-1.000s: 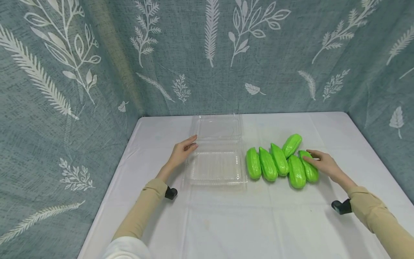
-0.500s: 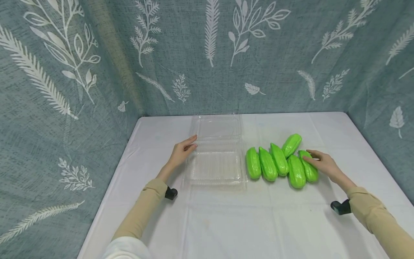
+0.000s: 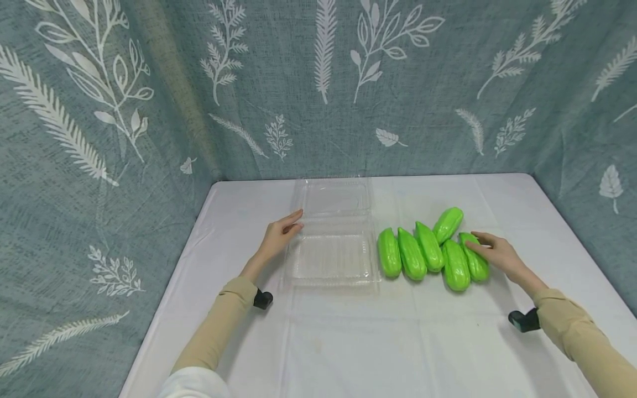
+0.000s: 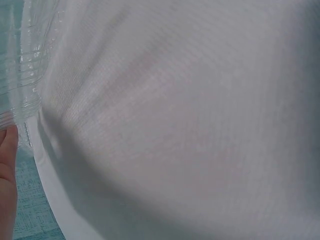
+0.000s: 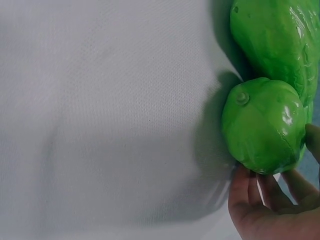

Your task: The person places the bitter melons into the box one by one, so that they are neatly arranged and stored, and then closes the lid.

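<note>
In the head view my left hand [image 3: 275,237] is at the left edge of a clear plastic clamshell box [image 3: 330,257]. Its fingers are extended, with thumb and forefinger apart. A fingertip meets the box rim [image 4: 22,112] in the left wrist view. My right hand [image 3: 499,254] grips the rightmost glossy green gourd [image 3: 476,268] of a group. Seen from the right wrist, the thumb is on one side of this gourd [image 5: 265,127] and the fingers curl round the other. The box lies with its lid [image 3: 337,198] folded back, and nothing shows inside.
Several similar green gourds lie to the right of the box: the nearest gourd [image 3: 389,253] close to its edge, another gourd [image 3: 448,222] slanted behind the row. A white cloth [image 3: 358,348] covers the table. A leaf-patterned curtain [image 3: 298,83] hangs along the back and sides.
</note>
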Motion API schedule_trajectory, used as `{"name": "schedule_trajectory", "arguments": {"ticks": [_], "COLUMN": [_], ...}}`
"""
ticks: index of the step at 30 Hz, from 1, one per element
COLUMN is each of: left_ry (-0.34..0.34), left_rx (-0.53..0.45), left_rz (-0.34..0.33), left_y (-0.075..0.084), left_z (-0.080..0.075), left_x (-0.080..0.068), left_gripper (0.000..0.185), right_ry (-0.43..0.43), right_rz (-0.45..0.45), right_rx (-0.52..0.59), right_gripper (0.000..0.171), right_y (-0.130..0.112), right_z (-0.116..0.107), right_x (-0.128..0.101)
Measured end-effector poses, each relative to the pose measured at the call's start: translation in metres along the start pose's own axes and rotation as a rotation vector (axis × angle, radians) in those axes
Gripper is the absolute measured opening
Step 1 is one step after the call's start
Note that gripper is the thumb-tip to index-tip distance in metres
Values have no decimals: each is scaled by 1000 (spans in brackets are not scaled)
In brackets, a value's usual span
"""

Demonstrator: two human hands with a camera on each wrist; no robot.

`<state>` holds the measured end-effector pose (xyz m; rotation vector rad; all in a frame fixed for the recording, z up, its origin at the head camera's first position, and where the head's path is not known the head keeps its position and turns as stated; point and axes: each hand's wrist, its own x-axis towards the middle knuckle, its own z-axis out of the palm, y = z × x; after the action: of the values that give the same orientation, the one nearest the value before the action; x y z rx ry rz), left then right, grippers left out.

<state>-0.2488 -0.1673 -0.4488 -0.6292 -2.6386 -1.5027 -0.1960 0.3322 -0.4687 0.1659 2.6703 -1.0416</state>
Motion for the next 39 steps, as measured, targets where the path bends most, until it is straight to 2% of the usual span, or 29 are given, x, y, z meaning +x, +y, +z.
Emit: {"name": "schedule_trajectory", "arguments": {"ticks": [8, 15, 19, 22, 29, 31, 36, 39], "left_ry": [8, 13, 21, 19, 32, 34, 34, 33], "left_rx": [2, 7, 14, 16, -1, -4, 5, 15], "left_rz": [15, 14, 4, -1, 8, 10, 10, 8], "left_y": [-1, 0, 0, -2, -35, -38, -41, -41], "left_z": [2, 2, 3, 3, 10, 11, 10, 10], "left_x": [1, 1, 1, 1, 7, 7, 8, 8], "left_gripper": [40, 40, 39, 39, 41, 41, 41, 42], "right_ry": [-8, -19, -6, 9, 33, 38, 45, 45], "right_rz": [-3, 18, 25, 23, -11, -17, -11, -7], "right_rx": [-13, -1, 3, -3, 27, 40, 38, 44], "right_gripper": [88, 81, 81, 87, 109, 112, 104, 95], "right_y": [22, 2, 3, 20, 56, 61, 59, 43], "right_z": [0, -4, -4, -3, -5, -6, -9, -13], "right_x": [16, 2, 2, 15, 41, 44, 45, 34]}}
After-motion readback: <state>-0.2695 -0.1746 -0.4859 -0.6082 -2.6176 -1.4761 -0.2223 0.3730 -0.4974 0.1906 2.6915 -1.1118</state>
